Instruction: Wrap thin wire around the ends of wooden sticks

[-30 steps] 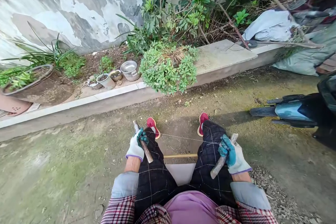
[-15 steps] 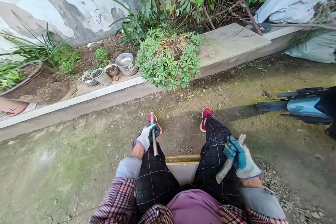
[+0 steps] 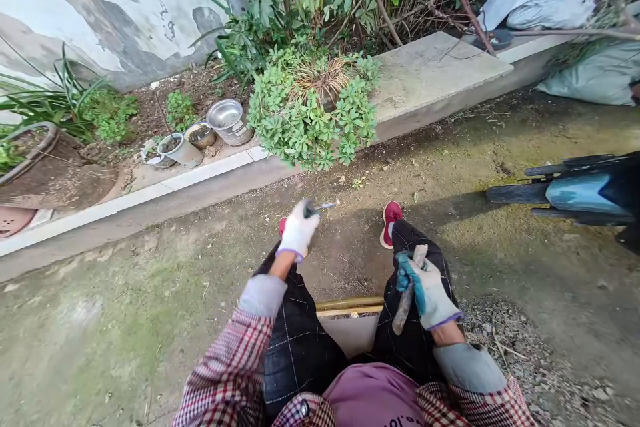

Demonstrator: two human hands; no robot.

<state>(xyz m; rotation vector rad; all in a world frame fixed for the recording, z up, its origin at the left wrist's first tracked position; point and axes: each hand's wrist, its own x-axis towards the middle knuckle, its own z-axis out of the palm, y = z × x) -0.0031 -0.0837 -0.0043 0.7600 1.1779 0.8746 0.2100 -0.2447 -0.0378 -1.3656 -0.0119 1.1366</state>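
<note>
My left hand (image 3: 299, 232), in a white glove with dark green fingers, is closed around a short wooden stick (image 3: 328, 205). That stick points to the right, over the ground between my shoes, and is smeared by motion. Over my right thigh, my gloved right hand (image 3: 426, 291) is wrapped around a thicker wooden stick (image 3: 403, 312), which slants with its upper end above the fingers. Any thin wire between the two sticks is too faint to make out now.
A leafy potted plant (image 3: 315, 113) stands at the low planter ledge ahead, beside a metal basin (image 3: 229, 121) and small pots. A stone slab (image 3: 435, 70) lies further right. A vehicle's front wheel (image 3: 517, 194) juts in from the right. Grey rubble (image 3: 530, 360) lies at lower right.
My left hand has moved up and right, and its stick has swung from upright to pointing right. My right hand has come inward with its stick. The wire seen between them earlier no longer shows.
</note>
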